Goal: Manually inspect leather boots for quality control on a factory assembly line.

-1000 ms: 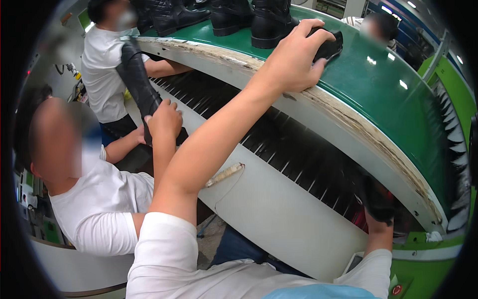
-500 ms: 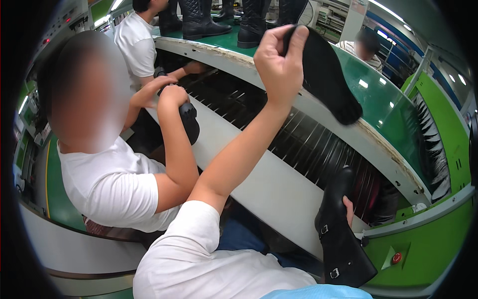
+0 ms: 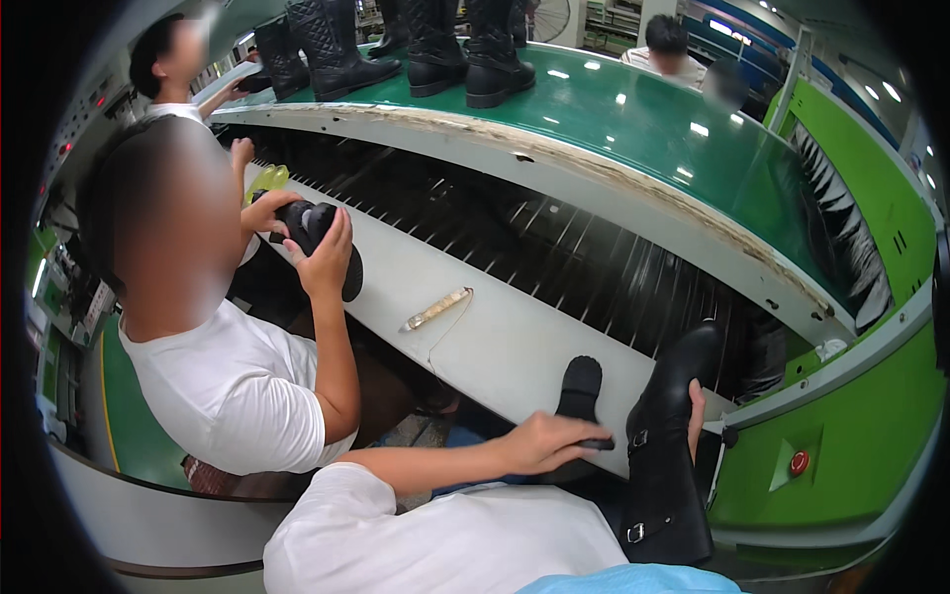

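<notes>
My left hand (image 3: 542,443) has its fingers closed over the near end of a black shoe sole (image 3: 581,381). The sole's ridged far end points away from me over the white ledge. Just to the right stands a tall black boot (image 3: 661,445) with two buckled straps, tilted with its toe up and away from me. My right hand (image 3: 696,411) grips it from the right side; only some fingers show past the leather, and the rest is hidden behind the boot.
On the white ledge (image 3: 495,342) lies a tool with a wrapped handle (image 3: 435,309) and thin cord. A co-worker at left handles a black shoe (image 3: 315,223). Beyond are dark rollers (image 3: 604,262) and a green table (image 3: 614,109) bearing quilted boots (image 3: 430,49). A red button (image 3: 799,462) sits on the green panel.
My left hand has come down with the sole from high in front of me to the ledge beside the boot. The boot stays in my right hand. The view has shifted.
</notes>
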Demonstrator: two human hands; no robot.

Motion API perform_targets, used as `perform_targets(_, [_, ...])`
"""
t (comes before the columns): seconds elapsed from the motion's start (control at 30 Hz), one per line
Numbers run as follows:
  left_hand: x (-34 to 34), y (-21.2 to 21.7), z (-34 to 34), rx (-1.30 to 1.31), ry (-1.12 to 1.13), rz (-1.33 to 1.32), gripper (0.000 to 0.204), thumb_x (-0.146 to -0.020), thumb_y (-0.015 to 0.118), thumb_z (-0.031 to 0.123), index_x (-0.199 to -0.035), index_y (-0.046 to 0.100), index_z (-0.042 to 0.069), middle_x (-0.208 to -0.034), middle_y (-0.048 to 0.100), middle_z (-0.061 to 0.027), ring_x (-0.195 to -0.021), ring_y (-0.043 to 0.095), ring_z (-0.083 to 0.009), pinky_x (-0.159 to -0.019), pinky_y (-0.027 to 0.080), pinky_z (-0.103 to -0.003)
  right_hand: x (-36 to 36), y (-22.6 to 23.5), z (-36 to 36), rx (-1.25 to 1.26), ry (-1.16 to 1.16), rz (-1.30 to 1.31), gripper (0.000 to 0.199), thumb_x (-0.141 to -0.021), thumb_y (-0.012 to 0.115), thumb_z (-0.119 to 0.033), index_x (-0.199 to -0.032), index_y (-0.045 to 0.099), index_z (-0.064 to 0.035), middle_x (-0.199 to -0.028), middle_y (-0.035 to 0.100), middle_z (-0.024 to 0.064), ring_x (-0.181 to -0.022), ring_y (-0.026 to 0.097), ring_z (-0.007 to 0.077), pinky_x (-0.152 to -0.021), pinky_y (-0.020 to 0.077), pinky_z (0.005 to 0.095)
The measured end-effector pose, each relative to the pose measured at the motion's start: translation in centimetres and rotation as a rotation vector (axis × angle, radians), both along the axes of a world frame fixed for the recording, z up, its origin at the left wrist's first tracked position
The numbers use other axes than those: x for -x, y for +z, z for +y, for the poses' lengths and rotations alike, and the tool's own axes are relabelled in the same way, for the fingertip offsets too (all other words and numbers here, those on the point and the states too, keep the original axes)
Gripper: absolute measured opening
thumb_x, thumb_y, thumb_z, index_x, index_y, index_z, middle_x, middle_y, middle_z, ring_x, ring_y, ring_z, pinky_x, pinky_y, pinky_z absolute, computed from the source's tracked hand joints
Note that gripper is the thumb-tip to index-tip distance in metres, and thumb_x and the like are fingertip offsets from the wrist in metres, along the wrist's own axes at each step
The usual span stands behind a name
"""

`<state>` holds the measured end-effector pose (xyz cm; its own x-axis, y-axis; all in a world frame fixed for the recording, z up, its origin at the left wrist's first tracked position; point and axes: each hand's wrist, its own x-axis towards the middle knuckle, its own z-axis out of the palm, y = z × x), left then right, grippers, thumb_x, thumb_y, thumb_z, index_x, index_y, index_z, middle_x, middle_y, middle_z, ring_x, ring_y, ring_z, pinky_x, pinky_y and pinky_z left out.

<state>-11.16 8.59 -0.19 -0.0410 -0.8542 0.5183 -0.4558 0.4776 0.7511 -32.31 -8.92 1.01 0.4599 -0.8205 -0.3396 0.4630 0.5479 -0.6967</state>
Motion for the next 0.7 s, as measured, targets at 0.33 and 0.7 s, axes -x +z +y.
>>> perform_targets(0.33, [-2.0,-5.8,-5.7,-0.570,0.189,0.593,0.046,-0.117,0.060,0.041,-0.100,0.073,0.000,-0.083,0.066,-0.0004,-0.081,0.056,-0.0096,-0.077,0.050,-0.033,-0.8,-2.9,0.4,-0.026,-0.142,-0.114,0.073,-0.106,0.057,-0.069,-0.120,0.073,0.0009,-0.101,0.077,0.0169,-0.090,0.075,0.0301,-0.088,0.0595,0.0400])
perform_targets(0.7, [-8.9,9.4,-11.9,-0.030,0.268,0.480,0.031,-0.112,0.071,0.026,-0.097,0.075,-0.001,-0.081,0.064,0.0060,-0.077,0.054,-0.0025,-0.066,0.046,-0.027,3.1,-5.1,-1.9,-0.208,0.219,-0.331,0.098,-0.099,0.054,-0.083,-0.137,0.066,0.0069,-0.120,0.074,0.0295,-0.106,0.074,0.0438,-0.096,0.0615,0.0525])
